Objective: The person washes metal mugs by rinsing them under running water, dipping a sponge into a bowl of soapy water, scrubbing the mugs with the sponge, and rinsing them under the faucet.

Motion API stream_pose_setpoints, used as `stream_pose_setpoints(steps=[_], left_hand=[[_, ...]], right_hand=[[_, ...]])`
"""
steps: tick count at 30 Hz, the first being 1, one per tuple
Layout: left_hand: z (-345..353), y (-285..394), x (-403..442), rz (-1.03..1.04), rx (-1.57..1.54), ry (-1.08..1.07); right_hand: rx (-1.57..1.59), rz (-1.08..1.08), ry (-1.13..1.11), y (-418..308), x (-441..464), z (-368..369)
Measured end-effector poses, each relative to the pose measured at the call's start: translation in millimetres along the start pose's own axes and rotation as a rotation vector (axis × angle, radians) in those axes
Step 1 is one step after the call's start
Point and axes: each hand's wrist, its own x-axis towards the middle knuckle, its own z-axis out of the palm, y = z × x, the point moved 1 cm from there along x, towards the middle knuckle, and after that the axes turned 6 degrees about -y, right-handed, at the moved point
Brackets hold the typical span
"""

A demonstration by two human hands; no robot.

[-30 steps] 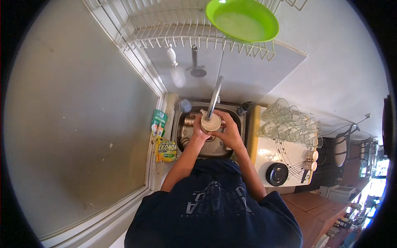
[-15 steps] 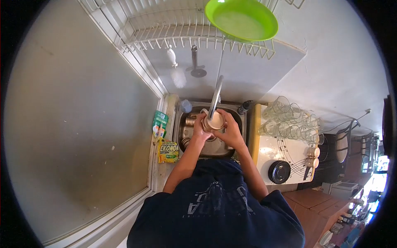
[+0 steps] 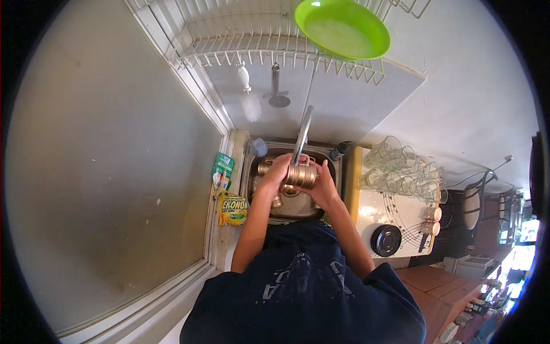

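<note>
Beneath the faucet [image 3: 303,133], a copper-coloured mug [image 3: 302,176] lies on its side between my hands, its handle toward the tap. My left hand [image 3: 277,172] is closed around the mug's left end. At the other end, my right hand [image 3: 325,186] grips it with the thumb raised and the fingers partly hidden behind it. Other metal mugs [image 3: 277,200] of the same colour lie in the steel sink [image 3: 246,198] below. Whether water is running is too unclear to tell.
Right of the sink, a counter holds several clear glasses [image 3: 395,163], a round black container [image 3: 386,240] and pale-topped mugs [image 3: 432,214]. On the left ledge lie a yellow packet [image 3: 232,208] and a green packet [image 3: 222,171]. Overhead, a wire rack [image 3: 240,46] carries a green bowl [image 3: 344,34].
Between my hands the mug has turned from its open mouth facing up to lying sideways, with its ribbed side showing. My right hand has shifted slightly right and down.
</note>
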Motion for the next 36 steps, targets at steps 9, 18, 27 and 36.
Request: stream_pose_setpoints(steps=[9, 18, 27, 36], left_hand=[[-19.3, 34.4, -3.5, -0.118, 0.387, -0.120], [-12.9, 31.7, -1.7, -0.032, 0.282, -0.074], [-11.8, 31.9, 3.4, -0.069, 0.244, -0.121], [-10.9, 35.5, 1.1, -0.054, 0.191, -0.121]], right_hand=[[0.371, 0.330, -0.267, 25.2, 24.9, -10.5], [0.576, 0.420, -0.273, 24.8, 33.4, -2.5], [0.665, 0.419, -0.315, 24.9, 29.5, -1.9], [0.640, 0.390, -0.347, 29.7, 29.6, 1.1]])
